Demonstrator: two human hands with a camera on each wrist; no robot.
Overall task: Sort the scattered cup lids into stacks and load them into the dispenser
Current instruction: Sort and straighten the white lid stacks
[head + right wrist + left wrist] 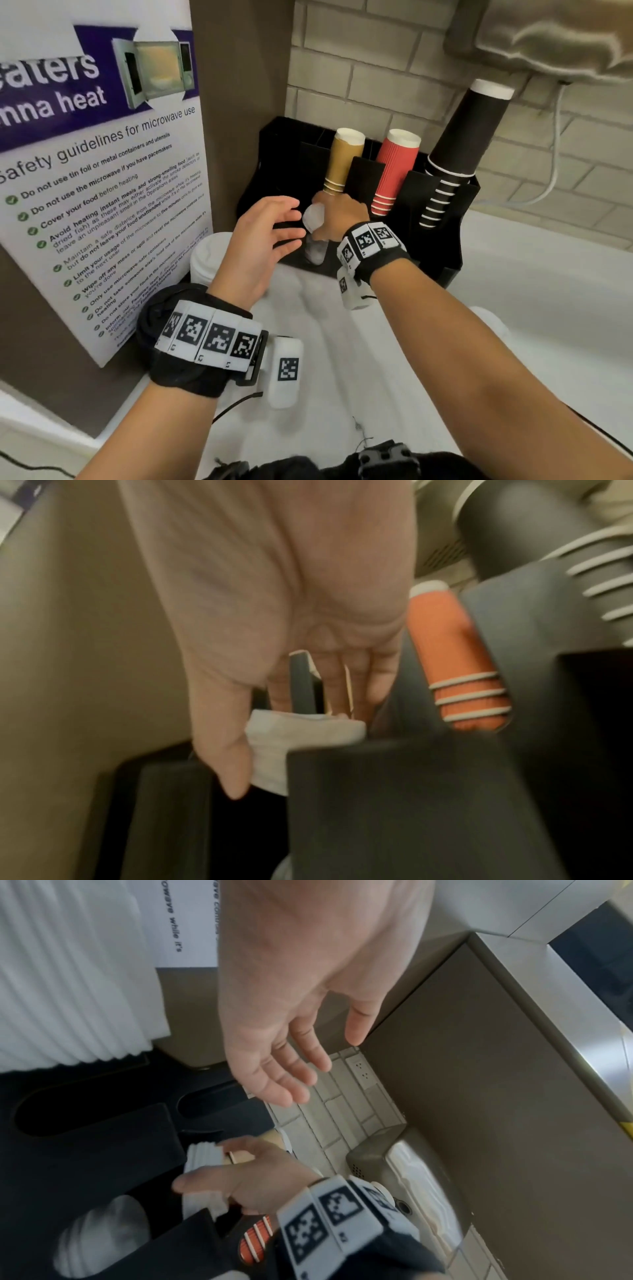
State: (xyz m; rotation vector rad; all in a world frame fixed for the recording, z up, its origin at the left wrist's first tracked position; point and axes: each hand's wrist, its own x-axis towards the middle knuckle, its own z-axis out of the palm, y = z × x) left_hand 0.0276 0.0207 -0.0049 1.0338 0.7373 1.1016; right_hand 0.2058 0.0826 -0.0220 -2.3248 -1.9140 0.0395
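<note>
Head view, looking down at two bare hands over a white tabletop (pixel 513 291). The right hand (pixel 337 214) curls its thumb and fingers round a small stack of white lids (pixel 313 216), holding it at the top of a slot in the black dispenser (pixel 442 246) — the stack sits partly above the slot's rim, w/ more white lids (pixel 315 251) showing lower in the same slot. In the right wrist view the thumb presses the stack's near side and the fingers reach behind it; that picture is blurred.

The left hand (pixel 265 240) is just left of the right hand, palm turned toward it, fingers spread and relaxed, holding nothing and apart from the stack.

Behind the right hand, the dispenser carries upside-down cup stacks: tan cups (pixel 342 161) directly beyond the knuckles, red ribbed cups (pixel 394 171) to their right, tall black cups (pixel 462 144) farthest right. A taller stack of white lids (pixel 205 257) stands left of the left hand, beside a microwave safety poster (pixel 102 171). Both wrists wear black bands w/ square printed markers.
</note>
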